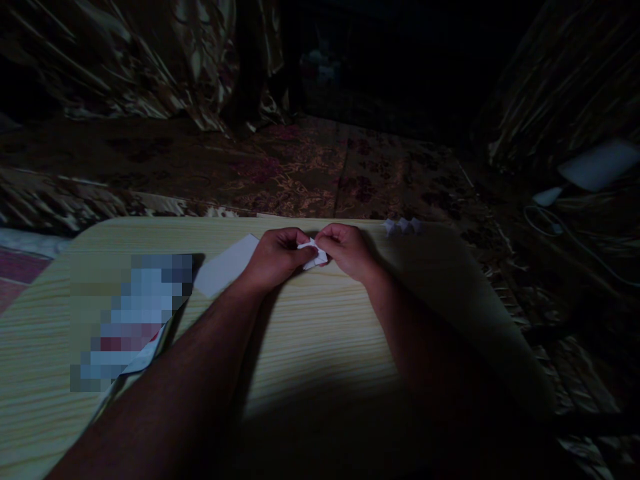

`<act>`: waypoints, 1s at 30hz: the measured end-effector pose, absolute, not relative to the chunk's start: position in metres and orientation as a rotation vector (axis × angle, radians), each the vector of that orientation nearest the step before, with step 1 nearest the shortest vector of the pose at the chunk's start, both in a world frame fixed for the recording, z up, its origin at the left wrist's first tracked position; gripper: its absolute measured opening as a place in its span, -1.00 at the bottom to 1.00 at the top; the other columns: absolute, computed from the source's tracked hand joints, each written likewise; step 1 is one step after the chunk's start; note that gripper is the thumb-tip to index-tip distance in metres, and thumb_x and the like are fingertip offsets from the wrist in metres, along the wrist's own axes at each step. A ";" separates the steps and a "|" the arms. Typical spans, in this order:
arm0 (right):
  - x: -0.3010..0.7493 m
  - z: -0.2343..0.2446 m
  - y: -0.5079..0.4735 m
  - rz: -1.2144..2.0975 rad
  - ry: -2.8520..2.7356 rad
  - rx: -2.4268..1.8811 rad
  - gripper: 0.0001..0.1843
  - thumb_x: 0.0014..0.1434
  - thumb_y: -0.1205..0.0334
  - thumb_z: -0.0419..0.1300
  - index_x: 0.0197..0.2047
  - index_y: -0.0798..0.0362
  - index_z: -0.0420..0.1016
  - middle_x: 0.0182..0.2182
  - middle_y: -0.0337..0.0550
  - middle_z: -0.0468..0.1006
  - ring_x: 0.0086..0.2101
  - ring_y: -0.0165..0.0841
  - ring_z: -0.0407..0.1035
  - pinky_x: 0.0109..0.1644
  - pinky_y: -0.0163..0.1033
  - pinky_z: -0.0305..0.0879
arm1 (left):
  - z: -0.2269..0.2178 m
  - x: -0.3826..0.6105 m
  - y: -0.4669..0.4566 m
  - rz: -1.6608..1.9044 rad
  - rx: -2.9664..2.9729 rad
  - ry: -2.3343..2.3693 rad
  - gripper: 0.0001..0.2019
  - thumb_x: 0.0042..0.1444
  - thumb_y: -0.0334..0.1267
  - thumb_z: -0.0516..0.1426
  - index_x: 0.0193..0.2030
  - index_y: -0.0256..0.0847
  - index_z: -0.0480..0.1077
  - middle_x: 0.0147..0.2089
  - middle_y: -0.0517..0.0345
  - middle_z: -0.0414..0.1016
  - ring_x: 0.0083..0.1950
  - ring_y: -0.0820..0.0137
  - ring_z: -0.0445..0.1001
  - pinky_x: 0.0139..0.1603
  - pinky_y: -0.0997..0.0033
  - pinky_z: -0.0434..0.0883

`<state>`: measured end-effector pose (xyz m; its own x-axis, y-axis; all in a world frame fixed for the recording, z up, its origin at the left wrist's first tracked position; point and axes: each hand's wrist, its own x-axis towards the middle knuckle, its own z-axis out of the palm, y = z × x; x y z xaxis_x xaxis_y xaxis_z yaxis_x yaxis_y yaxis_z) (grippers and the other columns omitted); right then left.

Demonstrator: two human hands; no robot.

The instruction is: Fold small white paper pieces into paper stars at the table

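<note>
Between my two hands, over the far half of the wooden table, is a small piece of folded white paper (315,256). My left hand (278,257) pinches it from the left, thumb on top. From the right, my right hand (346,250) grips its upper edge between thumb and fingers. The fingertips partly cover the folds. Beside my left forearm lies a flat sheet of white paper (225,265). Several small folded paper pieces (401,227) stand in a row near the table's far edge, right of my right hand.
A blurred-out flat item (145,313) lies on the left of the light wood-grain table (320,347). Patterned fabric (320,167) covers the seat beyond the far edge. At right, in the dark, are a pale flat object (600,165) and a white cable (590,247).
</note>
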<state>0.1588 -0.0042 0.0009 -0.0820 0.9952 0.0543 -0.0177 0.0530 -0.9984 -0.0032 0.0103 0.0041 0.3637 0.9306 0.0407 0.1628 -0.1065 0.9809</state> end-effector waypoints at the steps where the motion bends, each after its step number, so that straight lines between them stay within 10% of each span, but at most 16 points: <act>1: 0.159 0.002 -0.005 1.230 -1.287 -1.126 -0.86 -0.01 0.20 0.23 -0.44 0.11 0.42 -0.57 -0.32 0.43 -0.57 -0.49 0.34 -0.53 -0.39 0.32 | 0.005 -0.003 0.010 0.894 1.544 1.023 -0.77 -0.10 -0.17 0.28 -0.41 -0.30 0.43 -0.51 0.18 0.45 -0.55 0.52 0.29 -0.53 0.54 0.18; 30: 0.158 -0.003 -0.005 1.221 -1.280 -1.165 -0.83 -0.02 0.19 0.25 -0.44 0.10 0.38 -0.62 -0.31 0.45 -0.61 -0.50 0.36 -0.51 -0.40 0.35 | 0.003 -0.001 0.010 1.015 1.390 0.999 -0.79 -0.09 -0.20 0.28 -0.42 -0.26 0.37 -0.56 0.26 0.36 -0.60 0.56 0.21 -0.59 0.51 0.15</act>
<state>0.1583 -0.0048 -0.0027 -0.0606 0.9976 0.0341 0.0127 0.0349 -0.9993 -0.0005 0.0098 0.0033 0.2798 0.9591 0.0429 0.0277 -0.0527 0.9982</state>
